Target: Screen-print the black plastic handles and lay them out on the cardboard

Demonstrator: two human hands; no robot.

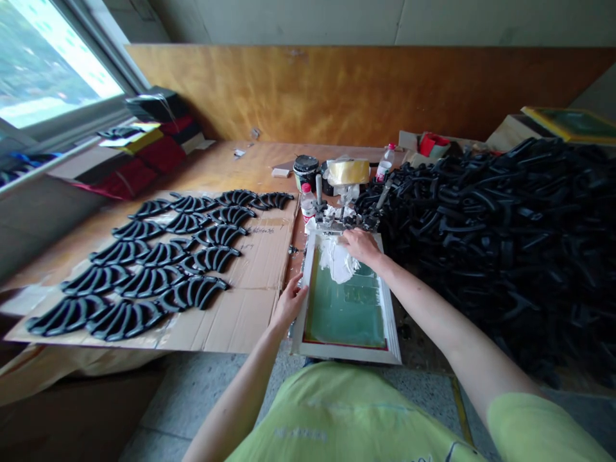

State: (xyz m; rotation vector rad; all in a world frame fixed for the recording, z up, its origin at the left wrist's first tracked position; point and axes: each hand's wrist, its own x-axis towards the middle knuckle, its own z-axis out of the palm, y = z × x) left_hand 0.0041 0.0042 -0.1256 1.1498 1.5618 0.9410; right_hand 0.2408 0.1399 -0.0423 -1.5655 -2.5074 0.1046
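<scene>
A screen printing frame point(392, 321) with a green mesh lies flat in front of me, its far end at a metal clamp point(337, 224). White ink point(341, 264) is smeared over the far part of the mesh. My left hand point(291, 300) is at the frame's left rail, thumb along the rail and fingers curled at its side. Over the far right of the mesh, beside the ink, my right hand point(362, 246) is closed with knuckles up; what it grips is hidden beneath it.
Curved black handles point(129, 317) lie in fanned rows on a cardboard sheet point(255, 276) at left. A large heap of black parts point(481, 224) rises at right. Behind the clamp stand a tub point(306, 172), a tape roll point(349, 172) and red-capped bottles point(385, 163).
</scene>
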